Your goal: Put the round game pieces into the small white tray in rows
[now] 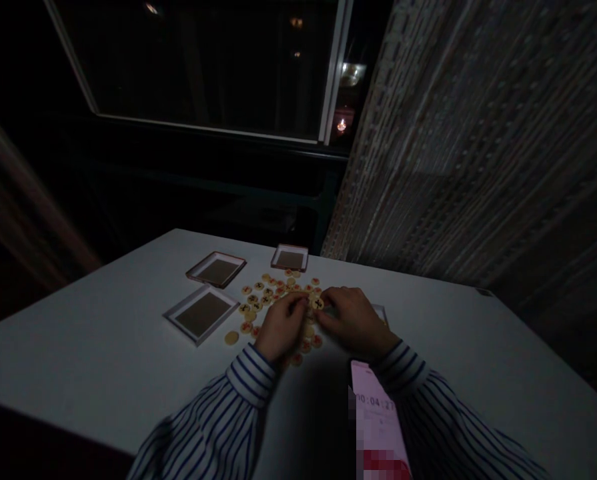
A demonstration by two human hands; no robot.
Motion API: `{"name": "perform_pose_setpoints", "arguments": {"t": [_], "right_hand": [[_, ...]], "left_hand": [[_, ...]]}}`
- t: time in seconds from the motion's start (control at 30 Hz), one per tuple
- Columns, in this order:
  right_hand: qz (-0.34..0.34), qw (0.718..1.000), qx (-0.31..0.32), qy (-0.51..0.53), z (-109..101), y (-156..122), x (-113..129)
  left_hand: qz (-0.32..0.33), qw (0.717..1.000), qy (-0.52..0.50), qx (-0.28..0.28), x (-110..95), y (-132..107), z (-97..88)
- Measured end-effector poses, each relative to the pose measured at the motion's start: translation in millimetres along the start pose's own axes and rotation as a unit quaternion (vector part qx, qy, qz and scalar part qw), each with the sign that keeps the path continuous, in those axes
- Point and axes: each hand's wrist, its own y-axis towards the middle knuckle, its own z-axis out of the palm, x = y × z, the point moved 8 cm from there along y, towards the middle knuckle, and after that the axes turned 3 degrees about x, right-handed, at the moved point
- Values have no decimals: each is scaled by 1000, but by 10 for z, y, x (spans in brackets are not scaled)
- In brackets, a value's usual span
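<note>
Several round yellow discs (268, 291) with dark and red marks lie scattered on a white table (103, 353). My left hand (279, 325) rests among them with its fingers curled. Its fingertips pinch one disc marked with a black sign (318, 304). My right hand (354, 321) lies just to the right, fingers bent down onto the discs, touching the same spot. Both arms wear blue-and-white striped sleeves.
Three shallow box trays stand by the discs: one at the left front (201, 313), one behind it (217, 268), a small one at the back (290, 257). A phone with a lit pink screen (378, 420) lies near my right forearm. A dark window and a curtain (478, 147) stand beyond.
</note>
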Motion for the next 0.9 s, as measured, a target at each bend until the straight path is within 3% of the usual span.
{"name": "perform_pose_setpoints", "arguments": {"t": [0.23,0.43,0.73,0.9], "right_hand": [[-2,1000,-26,-8,-18,-151,-111],[5,999,-47,-15,-53,-220,-237],[32,998,-56,-9,-51,-326,-513],[2,1000,-25,-8,-40,-302,-522]], "left_hand": [[-39,995,-79,47,-99,52,317],[-71,986,-145,53,-106,134,506],[-155,935,-310,75,100,101,876],[-168,917,-356,71,253,60,950]]}}
